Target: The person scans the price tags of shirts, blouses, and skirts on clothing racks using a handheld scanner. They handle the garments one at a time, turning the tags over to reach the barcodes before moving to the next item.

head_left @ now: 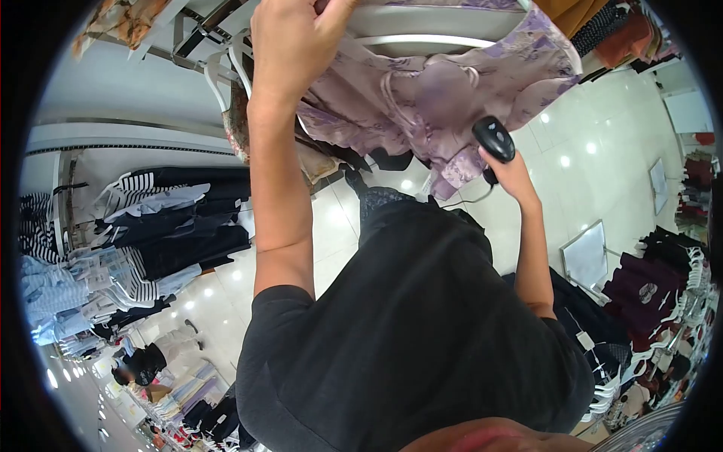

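A lilac floral top [452, 98] hangs on a white hanger [422, 41] in front of me, with thin lilac straps or ties across it. My left hand [295, 45] is raised at the upper left edge of the top, its fingers curled and partly cut off by the frame, so what they grip is hidden. In my right hand [510, 175] is a black handheld barcode scanner [493, 139], held against the lower right part of the top. A dark cable [474, 199] runs down near the scanner. A small white tag [427, 184] shows by the lower hem.
Striped, navy and light blue clothes [181, 226] hang on a rack at left. Empty white hangers [218, 79] hang at upper left. Dark garments [640, 294] and a sign board [585, 252] stand at right. Another person [151, 361] is at lower left. The floor [602, 166] is shiny tile.
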{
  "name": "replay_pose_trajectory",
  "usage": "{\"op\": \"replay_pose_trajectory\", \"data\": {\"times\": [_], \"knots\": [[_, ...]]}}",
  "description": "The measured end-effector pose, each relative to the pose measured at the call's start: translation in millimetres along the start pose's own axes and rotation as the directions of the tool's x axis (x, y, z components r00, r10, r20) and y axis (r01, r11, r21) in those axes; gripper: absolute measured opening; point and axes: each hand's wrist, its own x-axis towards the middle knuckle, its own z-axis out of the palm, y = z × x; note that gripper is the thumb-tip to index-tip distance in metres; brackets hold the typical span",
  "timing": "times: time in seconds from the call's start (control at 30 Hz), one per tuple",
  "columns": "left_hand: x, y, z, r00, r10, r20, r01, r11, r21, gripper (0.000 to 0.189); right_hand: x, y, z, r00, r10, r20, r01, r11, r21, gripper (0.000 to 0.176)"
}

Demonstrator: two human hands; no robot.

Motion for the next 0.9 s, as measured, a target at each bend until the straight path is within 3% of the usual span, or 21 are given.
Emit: {"op": "replay_pose_trajectory", "data": {"times": [0.03,0.2,0.27,0.3,0.33,0.4,0.43,0.47,0.5,0.53,0.6,0.67,0.73,0.8,0.87,0.9], "knots": [[0.2,5.1,-1.2,1.0,-0.001,-0.005,0.001,1.0,0.006,0.021,-5.4,-1.4,-0.7,0.988,0.148,0.036,-0.143,0.982,-0.125,0.042],[-3.0,10.9,0.2,0.996,0.088,-0.028,-0.09,0.993,-0.082,0.019,-16.5,23.4,8.0,0.995,0.068,0.07,-0.065,0.997,-0.048,0.055],[-2.5,10.8,-2.1,0.992,0.123,-0.03,-0.126,0.984,-0.129,0.019,-5.9,28.3,11.6,0.94,-0.318,-0.12,0.288,0.933,-0.216,0.065],[-2.5,11.0,-4.1,0.988,0.151,-0.042,-0.156,0.973,-0.172,0.018,0.8,19.3,3.9,0.979,-0.204,0.01,0.204,0.978,-0.045,0.068],[-2.6,12.4,-7.7,0.987,0.157,-0.041,-0.162,0.971,-0.173,0.018,13.9,33.2,1.0,0.938,-0.346,-0.012,0.326,0.896,-0.302,0.07],[-2.2,15.5,-17.5,0.993,0.118,-0.004,-0.117,0.979,-0.166,0.019,26.9,47.1,-4.3,0.886,-0.46,-0.052,0.372,0.774,-0.512,0.071],[-1.1,11.6,-18.6,0.99,0.14,-0.02,-0.141,0.962,-0.232,0.018,25.2,30.6,-5.5,0.883,-0.466,-0.052,0.378,0.774,-0.508,0.071],[-1.9,14.8,-17.9,0.99,0.141,-0.018,-0.141,0.963,-0.229,0.018,21.3,12.3,-10.2,0.97,-0.242,-0.002,0.225,0.906,-0.359,0.071],[-3.3,19.5,-14.5,0.991,0.118,-0.067,-0.131,0.963,-0.238,0.018,17.6,-0.2,-10.4,0.996,-0.011,0.085,0.03,0.976,-0.217,0.07],[-6.1,22.4,-12.1,0.989,0.094,-0.118,-0.121,0.961,-0.248,0.018,17.0,4.3,-3.2,0.996,-0.01,0.086,0.028,0.976,-0.218,0.07],[-6.5,17.0,-13.6,0.988,0.127,-0.092,-0.144,0.965,-0.219,0.018,24.8,28.2,16.3,0.985,-0.153,0.081,0.152,0.988,0.016,0.068],[-8.3,18.5,-15.9,0.985,0.16,-0.062,-0.169,0.967,-0.188,0.018,42.4,56.5,30.3,0.956,-0.264,0.129,0.274,0.959,-0.071,0.054],[-10.4,28.0,-21.1,0.999,0.049,-0.003,-0.049,0.979,-0.2,0.019,33.3,36.5,37.7,0.985,-0.074,0.154,0.089,0.992,-0.092,0.049],[-9.4,24.3,-24.1,1.0,0.005,-0.01,-0.007,0.979,-0.203,0.019,31.5,43.8,41.6,0.983,-0.112,0.143,0.124,0.989,-0.075,0.049],[-8.3,20.5,-22.6,0.999,-0.038,-0.018,0.033,0.978,-0.208,0.019,24.4,50.3,42.3,0.995,-0.099,0.023,0.096,0.989,0.108,0.054],[-7.4,20.3,-19.9,0.996,0.017,-0.091,-0.034,0.982,-0.188,0.019,19.6,55.2,41.6,0.993,-0.094,-0.068,0.095,0.995,0.021,0.051]]}}
